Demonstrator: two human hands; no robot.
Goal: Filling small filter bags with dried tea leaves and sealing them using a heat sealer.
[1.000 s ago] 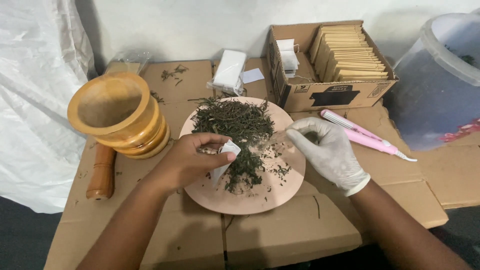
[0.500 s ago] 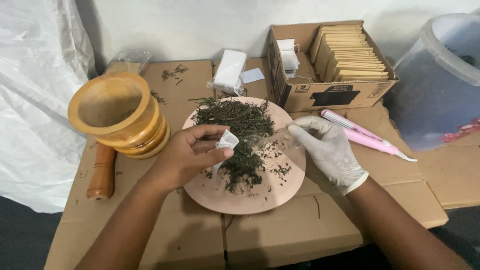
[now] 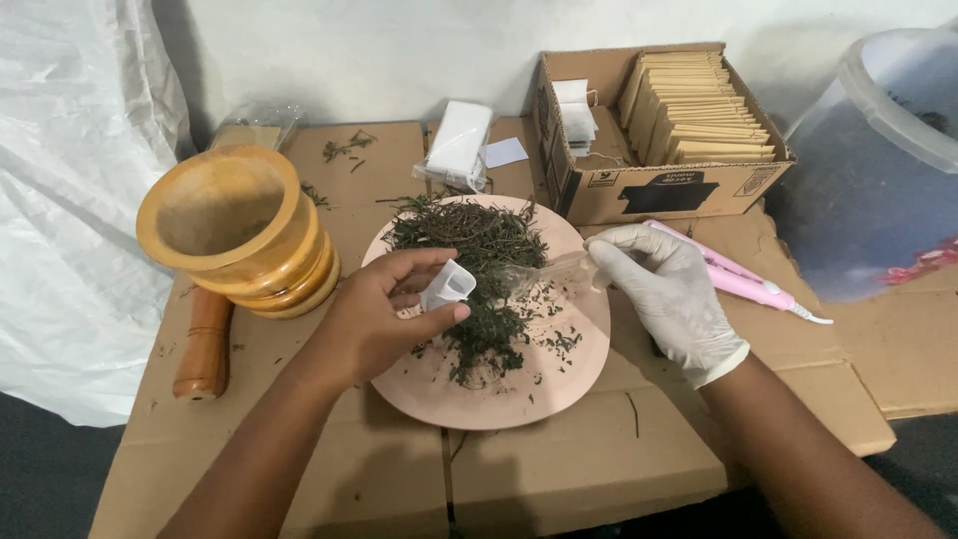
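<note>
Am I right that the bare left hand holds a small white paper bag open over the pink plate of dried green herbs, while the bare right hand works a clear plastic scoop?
Not quite. The head view shows the right hand wearing a white glove, not bare. The rest stands: the bare left hand holds the small white paper bag open over the pink plate of dried green herbs, and the right hand works the clear plastic scoop.
</note>
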